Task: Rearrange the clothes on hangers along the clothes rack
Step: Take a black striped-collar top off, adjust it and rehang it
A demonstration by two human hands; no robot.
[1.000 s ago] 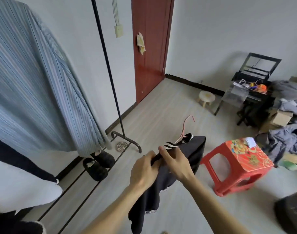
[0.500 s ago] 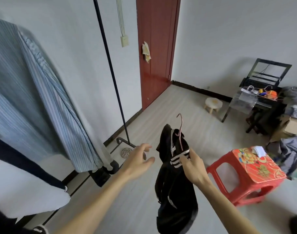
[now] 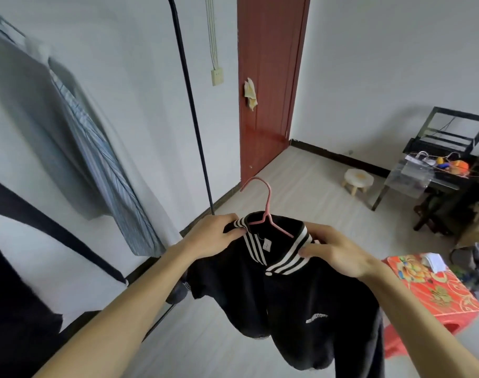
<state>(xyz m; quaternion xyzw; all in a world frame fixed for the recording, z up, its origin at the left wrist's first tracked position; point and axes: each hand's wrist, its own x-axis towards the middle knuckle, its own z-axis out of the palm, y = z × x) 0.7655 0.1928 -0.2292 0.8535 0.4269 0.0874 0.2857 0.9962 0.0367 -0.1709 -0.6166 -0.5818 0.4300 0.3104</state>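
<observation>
Scanning from the left, I noted the pale blue striped shirt (image 3: 96, 165) hanging on the black metal clothes rack (image 3: 192, 105). The left hand (image 3: 214, 236), spread and empty half a second earlier, now clenched one collar end of the black jacket with white-striped collar (image 3: 301, 296). The thin pink hanger (image 3: 268, 203) sat in the neck, hook upright. The right hand (image 3: 339, 252) pinched the opposite collar end. The jacket, bunched before, was spread square and held off the rack; I judged it ready for hanging.

No readable text. White curved logo mark (image 3: 316, 317) on chest of black jacket (image 3: 290, 290), brand not identifiable. Small white neck tag (image 3: 266, 244) inside collar, print too small to read.
</observation>
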